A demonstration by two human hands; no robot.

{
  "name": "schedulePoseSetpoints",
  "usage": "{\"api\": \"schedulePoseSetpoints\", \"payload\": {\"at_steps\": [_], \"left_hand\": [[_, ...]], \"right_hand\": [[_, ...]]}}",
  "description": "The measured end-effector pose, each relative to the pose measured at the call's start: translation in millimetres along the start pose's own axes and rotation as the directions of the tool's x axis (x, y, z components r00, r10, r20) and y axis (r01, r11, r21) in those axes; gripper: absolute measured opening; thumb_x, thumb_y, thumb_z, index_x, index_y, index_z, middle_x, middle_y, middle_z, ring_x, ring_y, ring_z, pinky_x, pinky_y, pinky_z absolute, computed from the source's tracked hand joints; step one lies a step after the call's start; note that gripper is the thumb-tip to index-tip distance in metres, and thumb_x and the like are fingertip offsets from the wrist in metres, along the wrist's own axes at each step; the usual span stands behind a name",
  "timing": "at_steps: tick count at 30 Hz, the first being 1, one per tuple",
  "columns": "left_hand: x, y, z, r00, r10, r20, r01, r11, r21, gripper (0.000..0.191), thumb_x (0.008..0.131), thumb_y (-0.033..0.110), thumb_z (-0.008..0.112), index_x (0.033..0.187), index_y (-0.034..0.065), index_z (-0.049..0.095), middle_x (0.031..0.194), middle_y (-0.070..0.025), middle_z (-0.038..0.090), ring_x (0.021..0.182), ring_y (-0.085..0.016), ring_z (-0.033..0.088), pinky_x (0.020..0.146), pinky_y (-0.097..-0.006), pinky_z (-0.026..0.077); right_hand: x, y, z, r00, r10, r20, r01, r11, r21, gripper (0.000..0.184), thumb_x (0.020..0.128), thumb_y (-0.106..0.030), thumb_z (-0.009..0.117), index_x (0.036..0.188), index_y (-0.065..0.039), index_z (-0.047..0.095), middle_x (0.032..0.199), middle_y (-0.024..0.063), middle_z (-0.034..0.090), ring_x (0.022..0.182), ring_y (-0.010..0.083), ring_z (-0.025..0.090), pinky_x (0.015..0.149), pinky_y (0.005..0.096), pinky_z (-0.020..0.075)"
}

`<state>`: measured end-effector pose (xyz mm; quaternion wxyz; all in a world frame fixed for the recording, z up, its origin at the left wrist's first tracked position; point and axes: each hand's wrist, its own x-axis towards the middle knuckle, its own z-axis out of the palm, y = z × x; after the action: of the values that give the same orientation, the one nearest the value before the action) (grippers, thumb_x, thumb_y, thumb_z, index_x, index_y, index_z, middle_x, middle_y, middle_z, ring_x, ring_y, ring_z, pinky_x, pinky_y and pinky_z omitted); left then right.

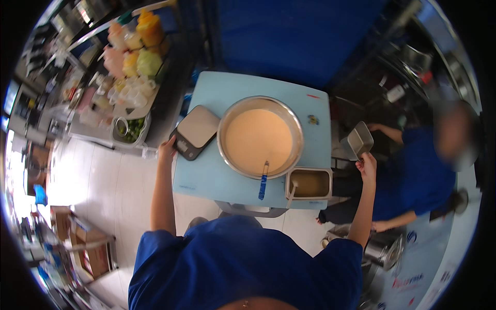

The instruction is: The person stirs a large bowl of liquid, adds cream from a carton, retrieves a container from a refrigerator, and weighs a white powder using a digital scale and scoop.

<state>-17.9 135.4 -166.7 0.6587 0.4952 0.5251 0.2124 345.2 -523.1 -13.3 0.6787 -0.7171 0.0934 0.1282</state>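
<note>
My left hand (167, 148) grips the near left edge of a dark kitchen scale (197, 130) with a pale top plate. The scale lies tilted at the left side of a light blue tabletop (228, 85). Out past the table's right side, my right hand (366, 166) holds a rectangular metal pan (360, 140) by its rim. Between my hands stands a large steel bowl (221, 153) of pale orange liquid (259, 135). A blue-handled utensil (263, 186) leans over its near rim. Touching or close to the bowl is a steel pan (330, 184) of yellowish liquid with a light-handled utensil (293, 192) in it.
A co-worker (410, 170) in blue stands at the right, one hand near the metal pan. At the left, a counter bears squeeze bottles (149, 29), white cups (133, 95) and a tub of green fruit (135, 130). Cardboard boxes (93, 255) sit on a low rack. A steel pot (383, 250) stands behind right.
</note>
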Motion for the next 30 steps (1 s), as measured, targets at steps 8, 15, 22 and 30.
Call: {"api": "schedulePoseSetpoints", "payload": {"at_steps": [8, 15, 22, 30], "left_hand": [[-13.1, 34.3, -33.4, 0.920, 0.013, 0.391, 0.109, 0.952, -0.287, 0.017, 0.090, 0.016, 0.071, 0.092, 0.0057, 0.057, 0.098, -0.0101, 0.069, 0.090, -0.022, 0.068, 0.080, -0.0375, 0.057], [-54.2, 20.8, -125.2, 0.756, 0.185, 0.628, -0.005, 0.961, -0.277, 0.027, 0.092, 0.010, 0.066, 0.117, 0.0034, 0.059, 0.116, -0.0081, 0.066, 0.106, -0.018, 0.062, 0.090, -0.0354, 0.051], [-165.3, 5.5, -194.7, 0.493, 0.160, 0.855, -0.033, 0.986, -0.165, 0.043, 0.094, 0.018, 0.064, 0.131, -0.0010, 0.051, 0.131, -0.0128, 0.057, 0.121, -0.023, 0.054, 0.105, -0.0383, 0.042], [-381.8, -50.5, -98.0, -0.279, -0.111, 0.954, 0.059, 0.989, 0.132, 0.055, 0.094, 0.013, 0.061, 0.142, -0.0011, 0.038, 0.133, -0.0114, 0.054, 0.121, -0.023, 0.054, 0.102, -0.0384, 0.044]], "right_hand": [[-272.8, -5.4, -42.3, 0.963, -0.195, -0.186, 0.206, 0.978, 0.043, 0.005, 0.086, -0.007, 0.057, 0.086, -0.004, 0.061, 0.066, 0.0051, 0.063, 0.043, 0.0109, 0.056, 0.040, 0.0222, 0.0434], [-536.7, 83.0, 5.5, 0.885, -0.168, -0.434, 0.276, 0.941, 0.198, 0.032, 0.084, -0.004, 0.057, 0.116, -0.004, 0.057, 0.085, 0.0076, 0.066, 0.053, 0.0098, 0.059, 0.038, 0.0228, 0.0439], [-713.4, 197.6, 81.0, 0.747, 0.180, -0.640, 0.021, 0.956, 0.294, 0.046, 0.084, -0.020, 0.057, 0.127, -0.010, 0.046, 0.089, 0.0093, 0.061, 0.077, 0.0134, 0.060, 0.051, 0.0265, 0.0421], [-856.8, 259.4, 71.8, 0.649, 0.286, -0.705, 0.290, 0.763, 0.577, 0.050, 0.094, -0.022, 0.054, 0.137, 0.003, 0.046, 0.114, 0.0117, 0.063, 0.098, 0.0170, 0.062, 0.080, 0.0284, 0.0504]]}}
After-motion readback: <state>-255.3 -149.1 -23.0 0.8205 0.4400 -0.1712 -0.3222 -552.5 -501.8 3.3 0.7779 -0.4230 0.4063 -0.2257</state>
